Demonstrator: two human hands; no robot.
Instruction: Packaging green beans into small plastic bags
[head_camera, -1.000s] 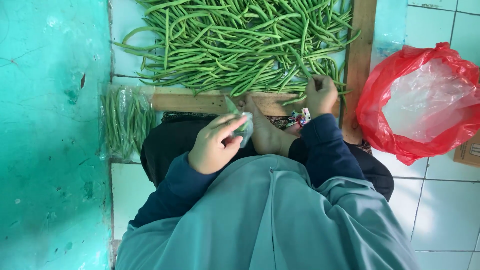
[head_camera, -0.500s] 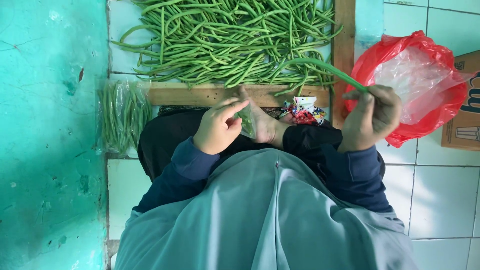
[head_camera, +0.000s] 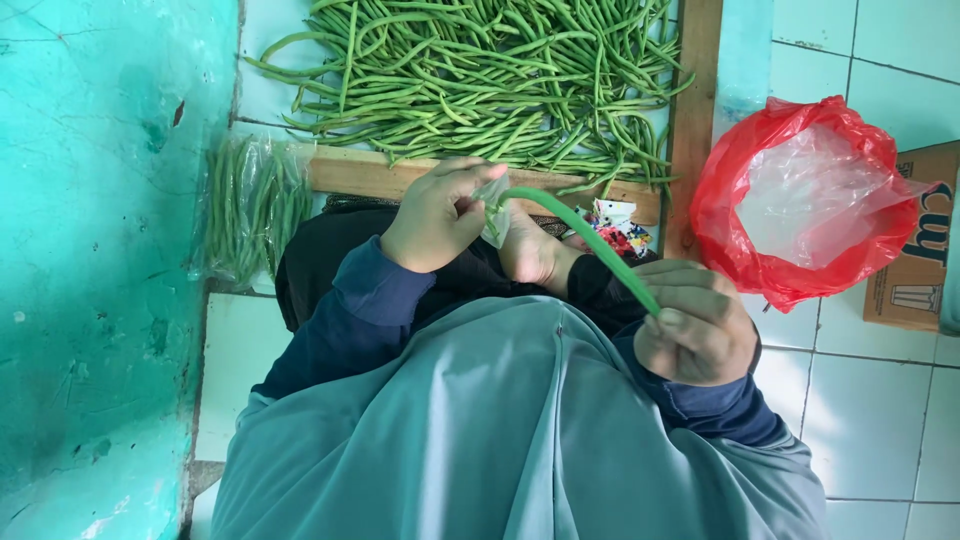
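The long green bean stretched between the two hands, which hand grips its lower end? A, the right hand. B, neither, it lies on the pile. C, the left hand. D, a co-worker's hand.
A: the right hand is closed around the lower end of the long green bean, while the left hand pinches its upper end.

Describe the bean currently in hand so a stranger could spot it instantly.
Start at the heap of green beans at top. Below it, one long bean spans from the left hand to the right hand. It alone is lifted clear.
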